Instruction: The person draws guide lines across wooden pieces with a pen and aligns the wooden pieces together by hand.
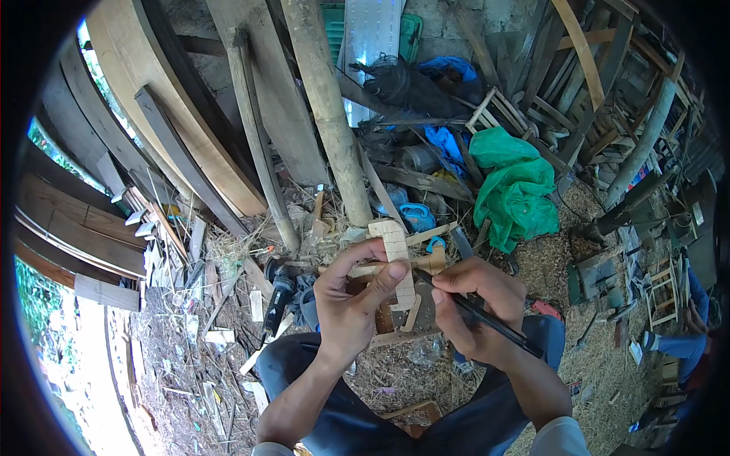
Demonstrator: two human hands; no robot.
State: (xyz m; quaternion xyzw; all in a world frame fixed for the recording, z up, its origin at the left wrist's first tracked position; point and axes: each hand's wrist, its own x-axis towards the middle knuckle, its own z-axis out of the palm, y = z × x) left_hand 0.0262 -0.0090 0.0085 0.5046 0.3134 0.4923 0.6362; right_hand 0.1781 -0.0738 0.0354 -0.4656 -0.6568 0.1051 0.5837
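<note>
My left hand point(351, 296) pinches a small pale wooden piece point(397, 251) between thumb and fingers, holding it upright in front of me. The piece has short projections at its ends and thin lines across its face. In my right hand point(487, 300) is a slim black pen-like tool point(494, 325), gripped near its front end. Its tip points at the right edge of the wooden piece; whether it touches, I cannot tell. Behind and below my hands lie more cut wooden pieces point(411, 313), partly hidden by my fingers.
An angle grinder point(280, 295) lies left of my left hand. A blue-handled tool point(417, 216) and a green plastic bag point(513, 186) are ahead. Long boards point(175, 114) and a post point(323, 99) stand at the left and centre. Another person's leg point(677, 343) shows at far right.
</note>
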